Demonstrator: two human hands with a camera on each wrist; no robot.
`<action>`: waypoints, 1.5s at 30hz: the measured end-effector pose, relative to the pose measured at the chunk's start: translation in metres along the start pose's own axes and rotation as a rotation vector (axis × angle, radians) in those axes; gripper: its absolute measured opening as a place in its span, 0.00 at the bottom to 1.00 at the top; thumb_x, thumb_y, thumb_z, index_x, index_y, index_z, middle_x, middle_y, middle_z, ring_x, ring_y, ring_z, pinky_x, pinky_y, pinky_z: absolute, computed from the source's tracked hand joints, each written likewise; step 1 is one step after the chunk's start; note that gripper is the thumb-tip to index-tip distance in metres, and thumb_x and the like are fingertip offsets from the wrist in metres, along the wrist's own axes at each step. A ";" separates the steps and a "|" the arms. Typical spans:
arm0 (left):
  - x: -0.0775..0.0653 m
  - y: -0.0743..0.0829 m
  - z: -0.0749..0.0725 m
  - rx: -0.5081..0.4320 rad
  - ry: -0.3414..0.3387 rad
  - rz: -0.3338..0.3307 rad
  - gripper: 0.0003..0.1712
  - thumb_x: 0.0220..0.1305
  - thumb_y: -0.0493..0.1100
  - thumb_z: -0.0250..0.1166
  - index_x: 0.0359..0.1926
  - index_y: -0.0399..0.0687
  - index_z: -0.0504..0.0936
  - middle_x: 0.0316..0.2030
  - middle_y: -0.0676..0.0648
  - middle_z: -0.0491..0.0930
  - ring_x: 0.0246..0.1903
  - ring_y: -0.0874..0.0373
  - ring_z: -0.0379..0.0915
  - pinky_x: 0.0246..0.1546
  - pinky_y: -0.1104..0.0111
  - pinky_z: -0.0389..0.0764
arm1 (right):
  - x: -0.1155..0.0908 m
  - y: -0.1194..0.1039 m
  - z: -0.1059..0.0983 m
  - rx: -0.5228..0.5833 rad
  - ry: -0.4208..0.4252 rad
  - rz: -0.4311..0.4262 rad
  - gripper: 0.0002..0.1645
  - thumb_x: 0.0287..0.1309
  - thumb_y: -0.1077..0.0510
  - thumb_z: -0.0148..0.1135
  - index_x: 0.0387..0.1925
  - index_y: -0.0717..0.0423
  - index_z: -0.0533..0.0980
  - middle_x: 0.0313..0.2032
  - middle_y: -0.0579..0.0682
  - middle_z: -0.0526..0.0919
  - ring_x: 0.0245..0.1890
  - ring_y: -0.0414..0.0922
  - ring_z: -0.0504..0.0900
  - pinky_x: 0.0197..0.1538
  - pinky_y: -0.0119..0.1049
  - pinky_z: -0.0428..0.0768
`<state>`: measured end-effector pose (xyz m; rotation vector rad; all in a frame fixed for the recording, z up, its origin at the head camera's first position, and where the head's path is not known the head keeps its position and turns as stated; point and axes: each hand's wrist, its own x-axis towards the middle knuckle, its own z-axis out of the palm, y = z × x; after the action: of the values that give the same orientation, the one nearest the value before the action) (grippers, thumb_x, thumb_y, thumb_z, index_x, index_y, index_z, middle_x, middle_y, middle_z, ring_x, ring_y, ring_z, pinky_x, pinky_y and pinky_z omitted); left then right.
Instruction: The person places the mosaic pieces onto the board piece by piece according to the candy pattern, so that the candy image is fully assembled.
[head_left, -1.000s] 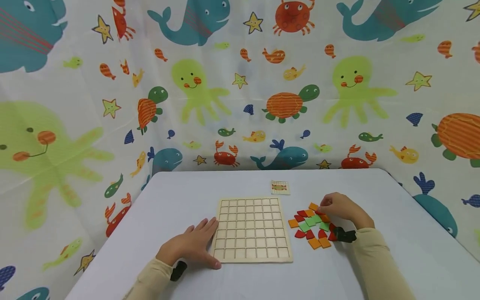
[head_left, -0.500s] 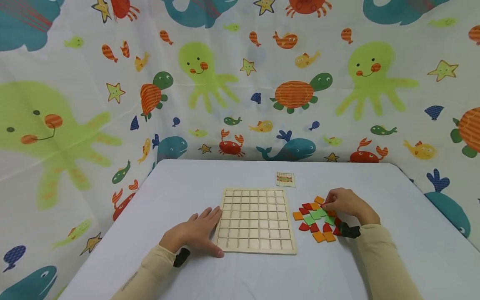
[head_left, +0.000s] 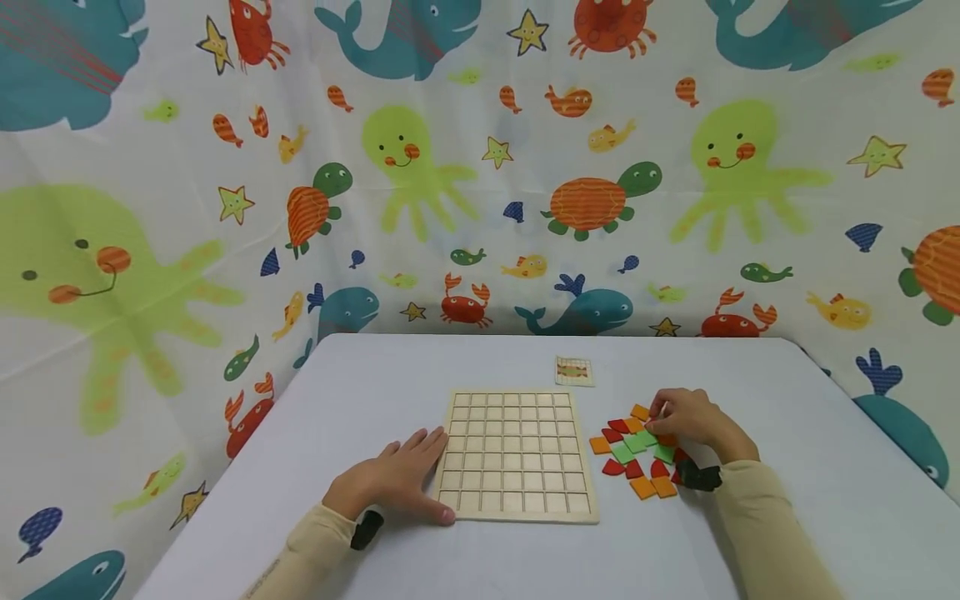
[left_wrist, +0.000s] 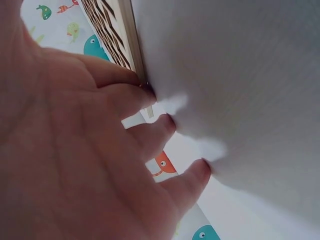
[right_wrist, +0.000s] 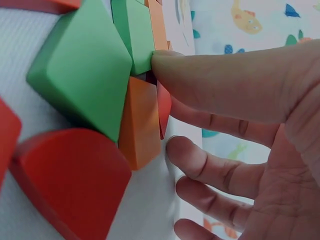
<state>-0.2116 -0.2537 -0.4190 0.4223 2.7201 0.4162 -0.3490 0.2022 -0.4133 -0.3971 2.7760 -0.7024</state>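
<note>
My left hand lies spread at the left edge of a square wooden grid board, thumb by its front left corner. In the left wrist view, fingertips of that hand rest on the white tabletop. My right hand is over the far right of a group of flat coloured pieces. In the right wrist view its thumb and index finger pinch a red piece, mostly hidden behind the thumb and an orange piece. A green square and a red rounded piece lie nearby.
A small picture card with a grid pattern lies behind the board. Orange squares, green squares and red pieces are spread right of the board. A sea-animal curtain hangs behind the table.
The head view has tilted up and back down and shifted slightly sideways. My right fingers have shifted slightly among the pieces, the red one now less visible. My left hand stays at the board.
</note>
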 end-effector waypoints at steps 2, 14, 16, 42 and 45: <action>-0.005 -0.003 0.002 -0.016 0.002 -0.013 0.73 0.55 0.72 0.78 0.83 0.33 0.54 0.83 0.35 0.51 0.82 0.35 0.43 0.76 0.33 0.49 | 0.002 -0.005 0.004 0.008 -0.004 -0.016 0.14 0.65 0.54 0.75 0.42 0.58 0.80 0.34 0.53 0.77 0.40 0.54 0.73 0.41 0.47 0.77; -0.007 -0.004 0.011 -0.063 -0.002 -0.035 0.71 0.56 0.71 0.78 0.84 0.34 0.54 0.84 0.37 0.51 0.83 0.36 0.41 0.77 0.34 0.48 | 0.003 -0.004 0.012 0.109 0.001 -0.067 0.12 0.65 0.62 0.73 0.37 0.60 0.74 0.33 0.52 0.76 0.38 0.50 0.75 0.42 0.44 0.78; -0.007 -0.003 0.010 -0.055 0.004 -0.041 0.70 0.56 0.68 0.79 0.83 0.34 0.55 0.84 0.37 0.51 0.83 0.37 0.42 0.77 0.34 0.49 | 0.003 -0.002 0.011 0.127 0.012 -0.084 0.11 0.65 0.63 0.73 0.37 0.61 0.76 0.34 0.52 0.77 0.38 0.50 0.75 0.43 0.44 0.79; 0.000 -0.001 0.004 -0.082 -0.013 -0.004 0.75 0.53 0.75 0.78 0.84 0.35 0.53 0.84 0.36 0.50 0.83 0.35 0.40 0.76 0.32 0.46 | 0.032 -0.062 0.034 0.568 0.036 -0.170 0.08 0.70 0.66 0.67 0.46 0.65 0.77 0.42 0.58 0.84 0.36 0.52 0.90 0.46 0.41 0.90; 0.001 0.001 0.004 -0.080 -0.010 -0.002 0.73 0.55 0.72 0.78 0.84 0.35 0.53 0.84 0.36 0.50 0.83 0.35 0.40 0.77 0.33 0.46 | 0.039 -0.079 0.041 0.565 0.030 -0.224 0.06 0.69 0.66 0.68 0.43 0.64 0.77 0.39 0.57 0.85 0.35 0.52 0.88 0.41 0.39 0.88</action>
<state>-0.2105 -0.2513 -0.4223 0.3983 2.6829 0.5192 -0.3574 0.1053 -0.4154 -0.5766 2.4269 -1.4953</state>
